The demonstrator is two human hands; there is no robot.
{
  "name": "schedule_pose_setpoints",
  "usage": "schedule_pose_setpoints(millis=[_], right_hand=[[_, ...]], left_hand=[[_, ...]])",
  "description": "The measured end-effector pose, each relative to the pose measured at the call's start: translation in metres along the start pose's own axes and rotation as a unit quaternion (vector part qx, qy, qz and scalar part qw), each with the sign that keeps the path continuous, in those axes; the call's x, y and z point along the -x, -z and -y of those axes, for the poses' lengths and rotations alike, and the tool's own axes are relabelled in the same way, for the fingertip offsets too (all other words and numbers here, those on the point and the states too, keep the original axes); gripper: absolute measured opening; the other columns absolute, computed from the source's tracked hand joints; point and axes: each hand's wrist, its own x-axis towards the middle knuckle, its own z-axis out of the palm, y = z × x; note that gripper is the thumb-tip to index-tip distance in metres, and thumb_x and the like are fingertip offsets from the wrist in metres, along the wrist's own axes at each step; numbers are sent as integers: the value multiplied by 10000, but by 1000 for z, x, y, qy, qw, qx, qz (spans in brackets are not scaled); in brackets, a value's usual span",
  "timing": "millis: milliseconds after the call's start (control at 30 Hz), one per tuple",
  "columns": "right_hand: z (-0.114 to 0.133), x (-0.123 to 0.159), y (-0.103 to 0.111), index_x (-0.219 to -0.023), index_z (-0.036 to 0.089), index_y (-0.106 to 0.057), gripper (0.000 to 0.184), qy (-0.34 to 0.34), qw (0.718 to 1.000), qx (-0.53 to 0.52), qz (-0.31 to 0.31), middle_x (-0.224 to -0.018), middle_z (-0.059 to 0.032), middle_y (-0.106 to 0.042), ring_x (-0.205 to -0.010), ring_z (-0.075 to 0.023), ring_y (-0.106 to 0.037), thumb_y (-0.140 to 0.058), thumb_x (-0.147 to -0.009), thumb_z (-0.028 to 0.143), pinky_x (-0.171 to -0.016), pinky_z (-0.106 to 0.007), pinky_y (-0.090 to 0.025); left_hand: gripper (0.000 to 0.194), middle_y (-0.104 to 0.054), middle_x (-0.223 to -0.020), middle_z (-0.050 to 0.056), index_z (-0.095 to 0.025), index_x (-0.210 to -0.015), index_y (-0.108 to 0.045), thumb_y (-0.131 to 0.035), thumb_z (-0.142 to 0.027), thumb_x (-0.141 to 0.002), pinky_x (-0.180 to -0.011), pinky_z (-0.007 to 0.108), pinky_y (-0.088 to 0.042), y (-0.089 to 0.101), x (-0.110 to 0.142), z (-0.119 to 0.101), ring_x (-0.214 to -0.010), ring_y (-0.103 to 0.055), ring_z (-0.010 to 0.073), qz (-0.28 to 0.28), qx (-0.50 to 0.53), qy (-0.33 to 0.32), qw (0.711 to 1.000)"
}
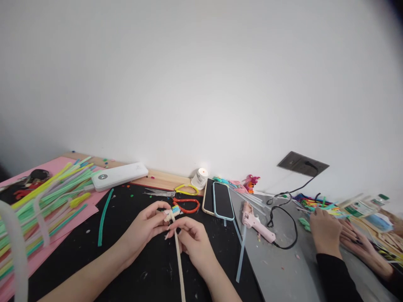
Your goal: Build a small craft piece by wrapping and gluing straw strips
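My left hand [138,230] pinches a small bundle [175,209] with white, blue and yellow parts. Across the bundle runs a long cream fuzzy strip, perhaps a pipe cleaner [180,268], its loose end trailing down toward me. The fingers of my right hand [194,238] are closed on this strip just below the bundle. Right behind my hands lie scissors [186,205] with one red and one yellow handle loop. A green pipe cleaner [104,218] rests on the black mat [72,264] to the left of my left arm.
Many coloured pipe cleaners [59,197] cover pink paper [91,211] at left, beside a long white device [121,176]. Two phones [223,201] and a paper cup [200,179] stand behind. At right are a corded pink glue gun [258,228] and another person's hands [325,230].
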Motion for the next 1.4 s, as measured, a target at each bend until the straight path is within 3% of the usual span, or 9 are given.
schedule_pose_setpoints(millis=[133,300,500,667,833,1067,1233,1400], right_hand=[[-2,0,1,-879,160,-671,278,41,999,18,-15,-749,-10,-672,-489,-65,-470,-502,-674,78,-480,-180,-371],[-4,0,4,-817,166,-692,125,51,993,64,-87,-597,17,-611,-463,-83,-438,-593,-742,176,-472,-201,-368],[2,-1,9,-710,191,-721,119,140,970,153,-125,-788,-37,-645,-768,-176,-581,-613,-751,164,-703,-265,-439],[-7,-2,11,-755,184,-679,75,91,980,89,-154,-648,11,-572,-589,-128,-496,-629,-769,238,-554,-228,-388],[-8,0,10,-759,164,-644,149,74,983,59,-157,-567,41,-500,-479,-88,-363,-630,-780,311,-443,-206,-265],[-5,0,11,-687,161,-586,237,51,978,49,-197,-564,38,-492,-471,-84,-331,-627,-785,372,-429,-213,-218],[-2,-1,13,-616,174,-548,287,53,977,22,-203,-495,63,-382,-440,-83,-264,-622,-795,387,-431,-225,-180],[-2,-3,15,-575,179,-533,297,50,976,13,-212,-484,54,-391,-427,-84,-255,-629,-783,369,-429,-228,-164]], left_hand=[[103,-620,-718,-24,-207,-884,-561,-602,-272,-815,-753,287,-503,-2,1,-2,-684,-582,120,3,11,10,1000],[111,-574,-693,-31,-204,-863,-588,-604,-303,-815,-849,341,-503,-3,3,-3,-720,-557,121,19,1,7,1000],[171,-566,-771,-23,-208,-894,-609,-626,-339,-786,-867,324,-485,-2,1,-2,-768,-540,122,12,-57,22,998],[237,-543,-765,-41,-204,-925,-588,-686,-268,-718,-735,258,-464,-2,-1,1,-730,-536,120,33,-137,-10,990],[166,-497,-740,-54,-200,-898,-563,-623,-230,-746,-670,248,-434,-2,-3,5,-686,-505,117,77,-193,-32,978],[136,-518,-752,-40,-194,-859,-561,-571,-161,-727,-654,241,-400,-2,-2,9,-711,-508,138,86,-255,-88,959],[117,-511,-782,-26,-200,-834,-581,-571,-165,-723,-684,254,-412,-6,2,4,-753,-535,161,94,-283,-94,950],[112,-510,-840,-10,-202,-826,-614,-580,-178,-722,-714,267,-428,-8,5,2,-754,-536,161,123,-312,-92,937]])
